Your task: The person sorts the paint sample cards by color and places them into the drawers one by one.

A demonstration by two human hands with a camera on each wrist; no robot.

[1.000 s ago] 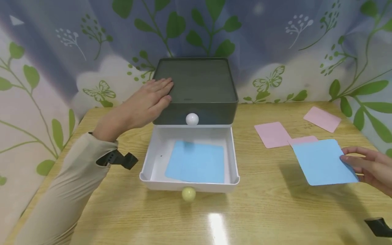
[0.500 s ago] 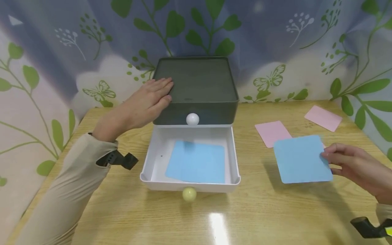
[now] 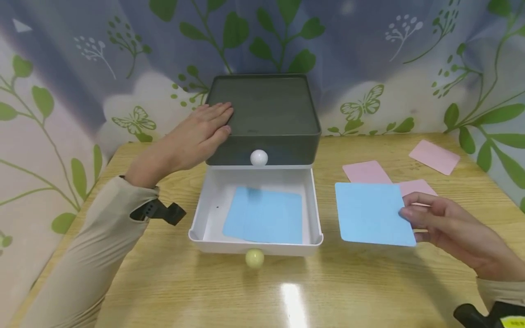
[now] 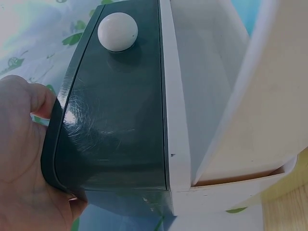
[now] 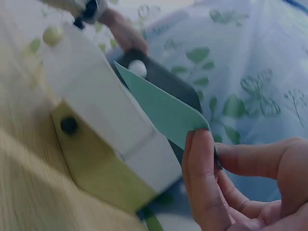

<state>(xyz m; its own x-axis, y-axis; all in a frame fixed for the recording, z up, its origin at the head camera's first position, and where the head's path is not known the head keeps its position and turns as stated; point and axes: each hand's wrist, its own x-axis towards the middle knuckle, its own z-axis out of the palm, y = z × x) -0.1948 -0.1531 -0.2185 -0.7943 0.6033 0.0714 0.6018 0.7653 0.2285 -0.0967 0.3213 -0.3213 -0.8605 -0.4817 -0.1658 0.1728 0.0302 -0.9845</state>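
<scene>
My left hand (image 3: 197, 136) rests on the left part of the dark green top of a drawer box (image 3: 266, 102), fingers extended; the left wrist view shows the hand (image 4: 29, 154) at the box's edge beside the white knob (image 4: 118, 32). Beneath the dark section, a white drawer (image 3: 317, 218) with a yellow knob (image 3: 254, 258) is pulled out. Blue cards (image 3: 266, 216) lie inside it. To the right of the drawer, my right hand (image 3: 451, 230) pinches another blue card (image 3: 371, 214) by its right edge, raised over the table. The right wrist view shows this card (image 5: 161, 103) nearly edge-on between thumb and fingers.
Several pink cards (image 3: 366, 171) lie on the wooden table (image 3: 348, 291) right of the box, one partly behind the held card. The right wrist view shows a yellowish drawer (image 5: 101, 159) with a black knob below the white one. A leaf-patterned curtain (image 3: 348, 45) hangs behind.
My right hand has carried the blue card leftward from the table's right side toward the open drawer, uncovering more of a pink card. My left hand and the drawer have stayed in place.
</scene>
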